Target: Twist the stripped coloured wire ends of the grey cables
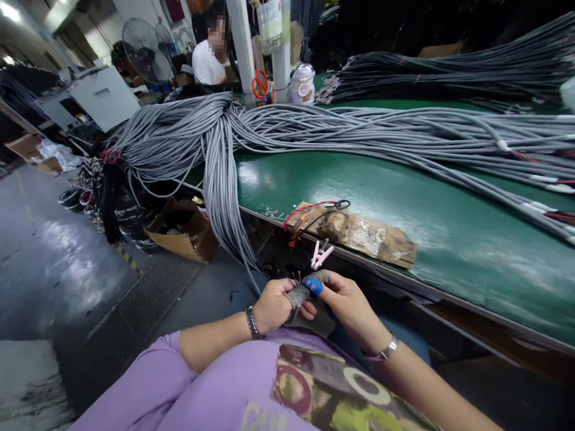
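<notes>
My left hand (272, 304) is closed around the end of a grey cable (228, 224) whose thin wire tips stick up from the fist. The thumb wears a grey finger cot. My right hand (347, 303) pinches the same cable end from the right, with a blue finger cot (313, 285) on one fingertip. Both hands meet just below the front edge of the green table (415, 218), over my lap. A pale pink clip (321, 254) hangs at the table edge right above them.
A big bundle of grey cables (215, 128) drapes off the table's left end; more cables (470, 136) lie across it. A taped board with red and black wires (355, 232) sits on the front edge. Scissors (261, 84), a jar (302, 84) and a seated person (209, 56) are behind. Cardboard box (181, 229) on floor.
</notes>
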`<state>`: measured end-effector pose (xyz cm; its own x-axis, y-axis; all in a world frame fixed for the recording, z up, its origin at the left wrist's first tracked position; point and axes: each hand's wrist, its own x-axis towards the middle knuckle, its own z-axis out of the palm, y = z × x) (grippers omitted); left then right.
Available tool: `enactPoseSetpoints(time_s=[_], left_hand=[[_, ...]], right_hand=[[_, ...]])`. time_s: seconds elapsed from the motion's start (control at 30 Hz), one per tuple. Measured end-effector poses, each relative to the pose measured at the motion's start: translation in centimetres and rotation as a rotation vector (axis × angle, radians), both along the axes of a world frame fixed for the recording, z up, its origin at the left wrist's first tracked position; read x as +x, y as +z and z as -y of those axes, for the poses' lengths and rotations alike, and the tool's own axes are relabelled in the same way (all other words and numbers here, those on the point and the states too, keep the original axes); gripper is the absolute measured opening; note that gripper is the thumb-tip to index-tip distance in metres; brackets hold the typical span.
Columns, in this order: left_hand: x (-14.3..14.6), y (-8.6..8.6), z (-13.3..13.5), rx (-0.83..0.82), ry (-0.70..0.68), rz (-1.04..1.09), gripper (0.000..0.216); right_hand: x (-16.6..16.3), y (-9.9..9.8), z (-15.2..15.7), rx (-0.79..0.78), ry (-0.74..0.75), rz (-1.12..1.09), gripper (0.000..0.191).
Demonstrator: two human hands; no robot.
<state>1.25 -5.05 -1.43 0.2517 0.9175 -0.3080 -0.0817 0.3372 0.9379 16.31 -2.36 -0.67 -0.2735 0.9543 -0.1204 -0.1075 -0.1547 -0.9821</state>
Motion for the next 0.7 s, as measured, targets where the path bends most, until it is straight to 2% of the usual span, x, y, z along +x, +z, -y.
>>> enactPoseSetpoints(time_s=[0.3,0.53,0.7], left_hand=[[-0.1,0.7,0.0,-0.033,-0.056,-0.051,0.053],[-0.2,1.2,-0.1,0.005,-0.043,-0.065,0.054],[-0.3,1.6,0.0,-0.006,0.016,0.028,0.054]], right_hand=[[-0.1,0.3,-0.1,-0.024,0.1,-0.016,0.031],[-0.9,0.3,0.5,-0.059,-0.026,-0.058,0.031],[0.0,-0.3,0.7,-0.1,-0.01,-0.162,0.027]])
